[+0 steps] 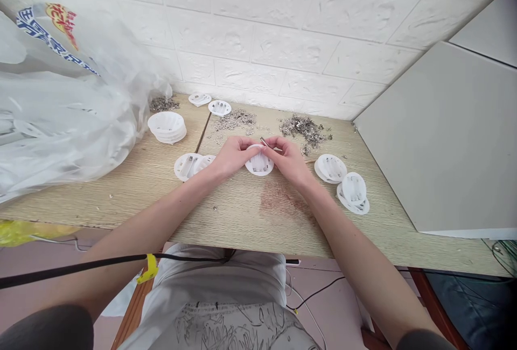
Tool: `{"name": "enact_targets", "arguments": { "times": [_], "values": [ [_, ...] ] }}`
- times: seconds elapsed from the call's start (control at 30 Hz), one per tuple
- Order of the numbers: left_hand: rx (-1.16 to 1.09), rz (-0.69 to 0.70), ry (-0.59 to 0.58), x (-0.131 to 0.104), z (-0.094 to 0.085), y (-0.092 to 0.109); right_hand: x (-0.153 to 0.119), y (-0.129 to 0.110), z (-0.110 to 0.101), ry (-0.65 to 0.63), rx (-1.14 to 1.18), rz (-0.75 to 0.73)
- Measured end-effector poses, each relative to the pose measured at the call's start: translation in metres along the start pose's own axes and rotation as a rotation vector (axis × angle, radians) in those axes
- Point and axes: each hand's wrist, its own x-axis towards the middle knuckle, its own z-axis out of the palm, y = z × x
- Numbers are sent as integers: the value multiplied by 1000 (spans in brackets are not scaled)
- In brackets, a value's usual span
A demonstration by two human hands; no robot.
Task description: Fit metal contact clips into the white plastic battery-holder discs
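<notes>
My left hand (233, 157) is closed on the left rim of a round white plastic battery holder (260, 166), which is tilted above the table in front of me. Small metal contacts show along its lower edge. My right hand (288, 157) is closed at the holder's upper right, thumb against it, pinching a slim metal tool (265, 142) that looks like tweezers. The fingers hide most of the tool. Beside my left wrist lie overlapping white battery holders (186, 166). Beyond my hands are heaps of small metal pieces, one silvery (236, 119) and one darker (305, 130).
A big clear plastic bag (72, 124) of white parts fills the left. A stack of white holders (166, 126) stands near it. More holders (332, 168) lie at right, before a grey panel (448, 140). A black cable (100, 262) crosses below my left forearm.
</notes>
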Motion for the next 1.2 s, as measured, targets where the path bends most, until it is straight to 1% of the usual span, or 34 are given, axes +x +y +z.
{"name": "enact_targets", "arguments": {
  "times": [0.2,0.37,0.57,0.77,0.93,1.07,1.2],
  "values": [
    [26,25,-31,1,-1,-1,1,2,0,16,26,-12],
    [126,52,-47,2,-2,-5,-2,2,1,32,-16,-53],
    [166,104,-57,3,-4,-5,-3,1,3,31,-33,-80],
    [199,85,-8,2,-3,-5,-1,2,4,30,-26,-93],
    [173,58,12,2,-1,-4,-1,3,4,47,-14,-104],
    [205,85,28,3,-1,-4,-1,2,5,33,-38,-135],
    [286,103,50,2,-2,-3,-3,0,6,8,-88,-157]
  ]
}}
